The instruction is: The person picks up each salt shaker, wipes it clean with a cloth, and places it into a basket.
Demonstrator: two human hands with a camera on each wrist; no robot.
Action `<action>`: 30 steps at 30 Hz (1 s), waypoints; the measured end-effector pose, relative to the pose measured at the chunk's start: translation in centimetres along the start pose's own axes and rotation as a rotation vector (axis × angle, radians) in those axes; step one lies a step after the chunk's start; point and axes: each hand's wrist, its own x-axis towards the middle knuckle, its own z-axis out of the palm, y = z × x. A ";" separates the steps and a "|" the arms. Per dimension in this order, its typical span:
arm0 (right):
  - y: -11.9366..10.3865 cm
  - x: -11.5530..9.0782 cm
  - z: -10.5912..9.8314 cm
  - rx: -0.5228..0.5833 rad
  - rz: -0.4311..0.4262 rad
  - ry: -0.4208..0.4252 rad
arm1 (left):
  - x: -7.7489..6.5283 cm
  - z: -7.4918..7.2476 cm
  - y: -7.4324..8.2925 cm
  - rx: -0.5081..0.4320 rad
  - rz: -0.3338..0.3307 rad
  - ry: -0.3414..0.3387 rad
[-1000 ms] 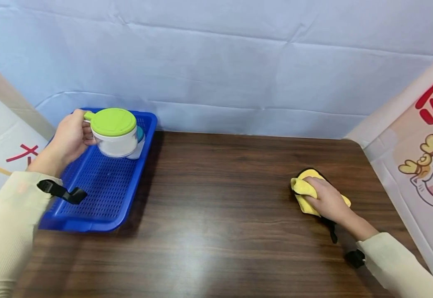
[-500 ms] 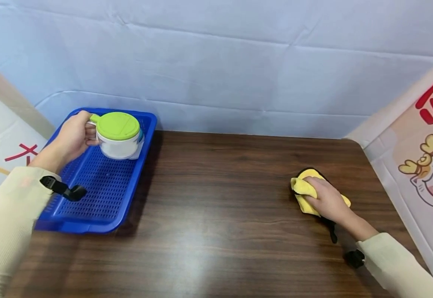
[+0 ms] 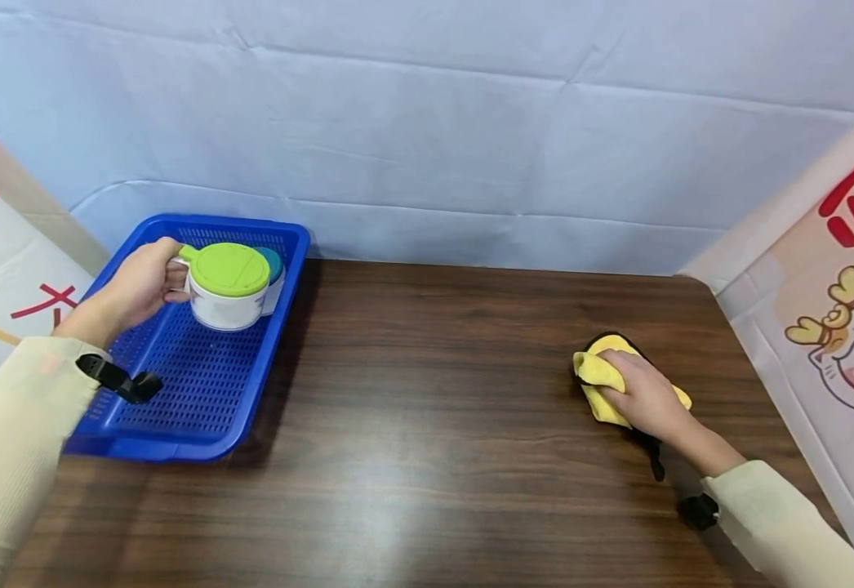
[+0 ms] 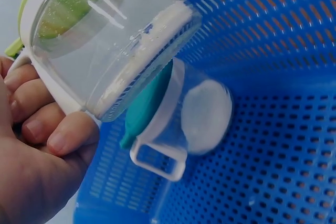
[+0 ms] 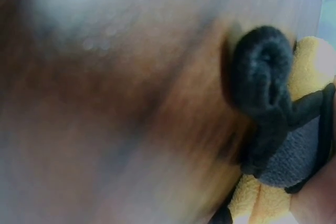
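My left hand [image 3: 136,286] grips the handle of a clear seasoning jar [image 3: 229,278] with a lime-green lid. White grains lie at the bottom of this jar in the left wrist view. It is over the far part of a blue plastic basket [image 3: 192,392]. Behind it in the basket is a second clear jar [image 4: 207,116] with a teal lid and white contents, partly hidden in the head view. On the right of the table, my right hand [image 3: 647,396] holds a folded yellow cloth [image 3: 598,369] with black edging; a black loop [image 5: 262,72] sticks out from it.
The basket stands on the left of a dark wooden table [image 3: 427,392]. A pale blue sheet [image 3: 427,139] hangs along the back edge, and printed sheets [image 3: 838,343] line both sides.
My left hand has brought the green-lidded jar first to the right, then lower and nearer, so more of the teal lid shows. The right hand and cloth have stayed put.
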 end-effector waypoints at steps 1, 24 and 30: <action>0.0 0.0 0.0 -0.004 0.000 0.002 | 0.0 -0.2 -0.2 0.018 -0.001 -0.013; 0.3 -0.4 0.0 0.000 -0.033 0.014 | -1.3 -1.2 -2.8 0.248 -0.087 -0.116; 0.4 -0.3 0.2 -0.007 -0.046 0.018 | -1.3 -1.6 -3.7 0.261 -0.104 -0.181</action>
